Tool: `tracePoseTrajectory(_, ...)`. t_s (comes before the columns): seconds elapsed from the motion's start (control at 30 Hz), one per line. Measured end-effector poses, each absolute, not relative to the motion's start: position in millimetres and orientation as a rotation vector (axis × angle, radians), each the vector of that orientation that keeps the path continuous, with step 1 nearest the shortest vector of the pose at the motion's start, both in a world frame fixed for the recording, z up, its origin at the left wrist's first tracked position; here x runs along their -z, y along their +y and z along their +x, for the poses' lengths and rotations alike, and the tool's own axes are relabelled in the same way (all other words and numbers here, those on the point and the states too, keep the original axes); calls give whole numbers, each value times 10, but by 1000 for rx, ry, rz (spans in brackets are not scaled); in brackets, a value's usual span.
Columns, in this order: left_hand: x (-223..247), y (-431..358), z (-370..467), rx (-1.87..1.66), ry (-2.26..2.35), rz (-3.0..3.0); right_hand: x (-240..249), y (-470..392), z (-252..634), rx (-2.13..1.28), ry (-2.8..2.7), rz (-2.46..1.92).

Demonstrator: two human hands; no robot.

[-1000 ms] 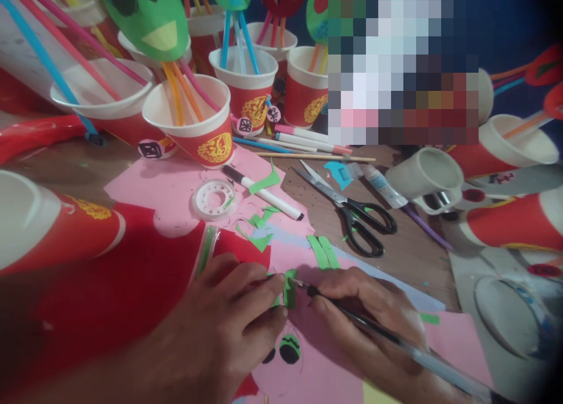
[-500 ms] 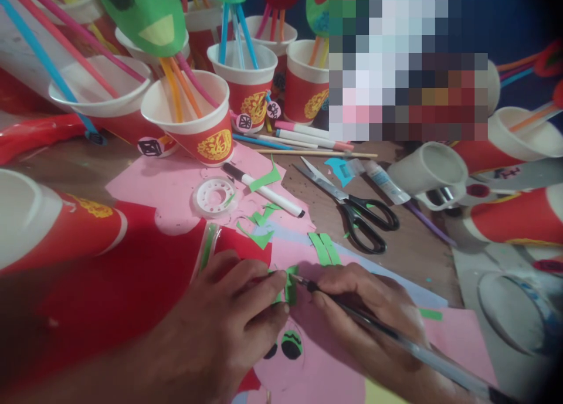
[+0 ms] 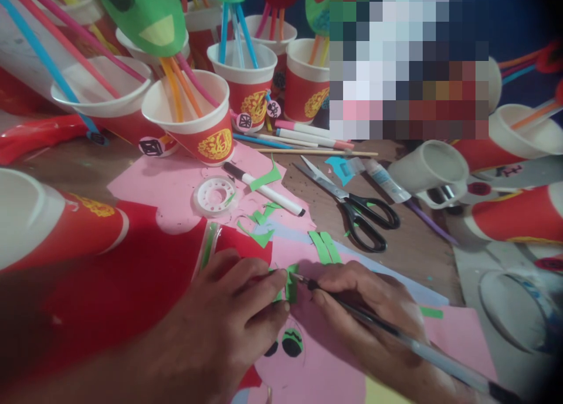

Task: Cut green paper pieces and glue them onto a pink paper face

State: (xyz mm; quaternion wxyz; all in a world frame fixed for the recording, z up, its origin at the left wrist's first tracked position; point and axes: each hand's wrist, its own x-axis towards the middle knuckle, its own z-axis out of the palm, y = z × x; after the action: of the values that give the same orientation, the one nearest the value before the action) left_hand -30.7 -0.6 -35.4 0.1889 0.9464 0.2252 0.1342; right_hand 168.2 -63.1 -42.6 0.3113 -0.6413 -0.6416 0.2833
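Two hands on one green strip

We find the left hand (image 3: 220,333) lying palm down, fingers curled, its fingertips (image 3: 275,281) pinning a green strip (image 3: 289,287) onto the pink paper (image 3: 316,363). The right hand (image 3: 373,310) rests on its side and is closed around a pen (image 3: 396,336) in a writing grip, shaft running back to the lower right, tip touching the strip. Scissors (image 3: 360,213), a marker (image 3: 264,190) and a tape roll (image 3: 215,196) lie beyond, well apart from both hands.

Black-handled scissors (image 3: 352,207) right of white marker pen (image 3: 264,189), clear tape roll (image 3: 215,196) left of it, red paper cups (image 3: 206,122) behind, all on wooden table (image 3: 409,257).
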Motion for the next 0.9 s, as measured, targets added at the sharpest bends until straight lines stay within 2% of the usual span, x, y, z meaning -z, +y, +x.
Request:
tracePoseTrajectory(0.37,335,-2,-317,-279,633,2668,374,-601,1647,-749,-1606,-1694)
tracePoseTrajectory(0.73,376,0,-310,-401,608,2678,391,-617,1677,-806,-1652,-1699)
tracePoseTrajectory(0.9,379,-3,-315,-395,606,2665,348,-581,1649,-888,-1444,-1754)
